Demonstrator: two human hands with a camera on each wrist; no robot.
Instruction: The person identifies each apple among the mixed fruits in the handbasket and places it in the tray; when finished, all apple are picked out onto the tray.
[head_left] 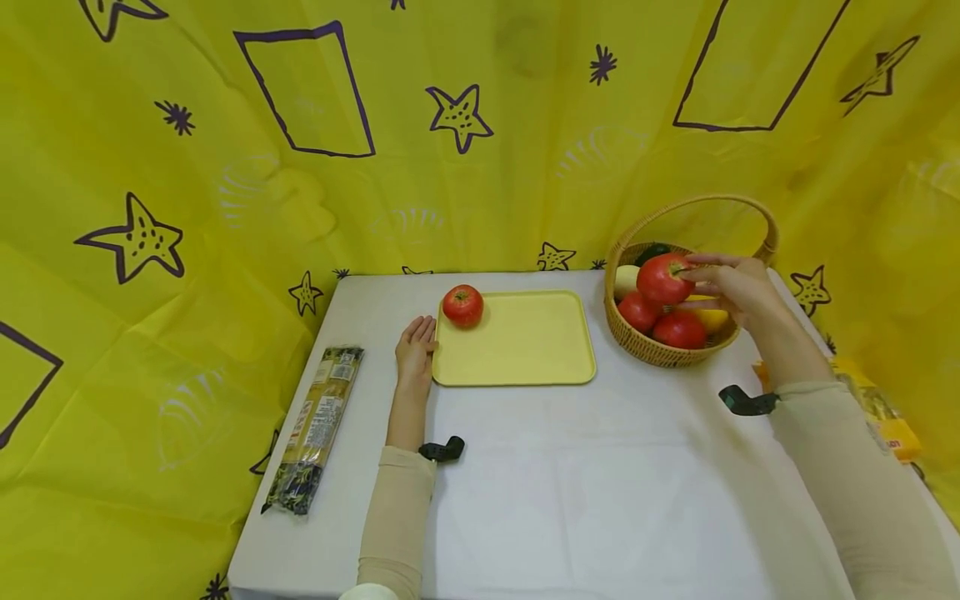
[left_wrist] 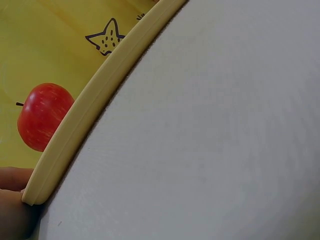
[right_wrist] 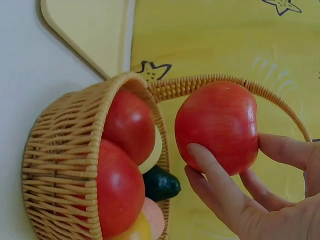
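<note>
Above the wicker basket point(head_left: 660, 357), my right hand point(head_left: 731, 287) grips a red apple point(right_wrist: 220, 127) between thumb and fingertips, clear of the fruit below. Inside the basket lie more red apples point(right_wrist: 117, 187), a dark green item point(right_wrist: 161, 184), a pale round one and something yellow. My left hand point(head_left: 415, 354) rests at the left edge of the yellow tray point(head_left: 525, 342), fingers extended and thumb at the rim. Another red apple point(head_left: 462, 306) sits in the tray's far left corner; the left wrist view shows it past the tray's rim.
A long clear packet point(head_left: 315, 429) with dark ends lies on the white table point(head_left: 570, 492), left of my left arm. A yellow bag point(head_left: 873, 408) lies at the right edge, partly behind my right sleeve. The basket's tall handle arches near my right hand. A yellow patterned curtain point(head_left: 510, 200) hangs behind.
</note>
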